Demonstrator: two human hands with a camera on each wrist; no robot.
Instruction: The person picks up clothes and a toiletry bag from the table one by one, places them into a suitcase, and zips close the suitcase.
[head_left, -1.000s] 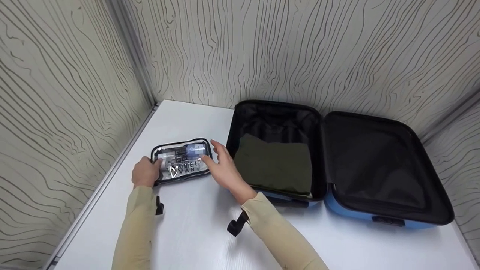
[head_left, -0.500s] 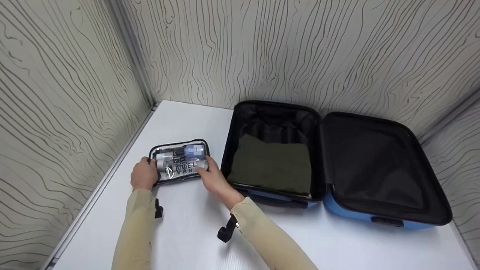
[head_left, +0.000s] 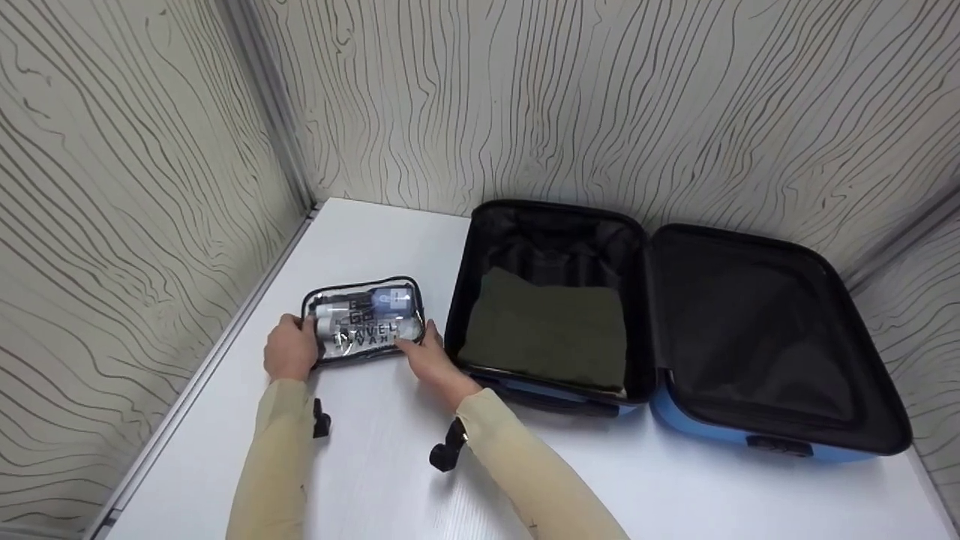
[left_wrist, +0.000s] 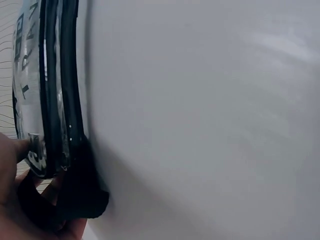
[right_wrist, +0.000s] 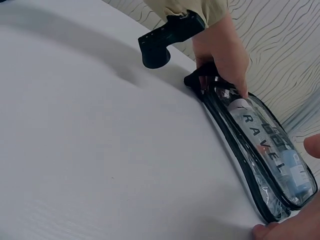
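Observation:
A clear toiletry bag with black piping and "TRAVEL" lettering lies on the white table. Through its plastic I see a white-capped bottle and a blue item. My left hand grips the bag's left end, thumb on top; in the left wrist view its fingers pass through a black strap. At the near right corner my right hand holds the bag with the thumb over its top, while the other fingers are partly hidden beside the edge.
Right of the bag lies an opened blue suitcase with black lining; a folded dark green garment sits in its left half. The suitcase's other half lies flat to the right. Patterned wall panels border the table.
My right hand has come left and down from beside the bag and now holds its near right corner. The left hand stays on the left end. The bag has barely shifted.

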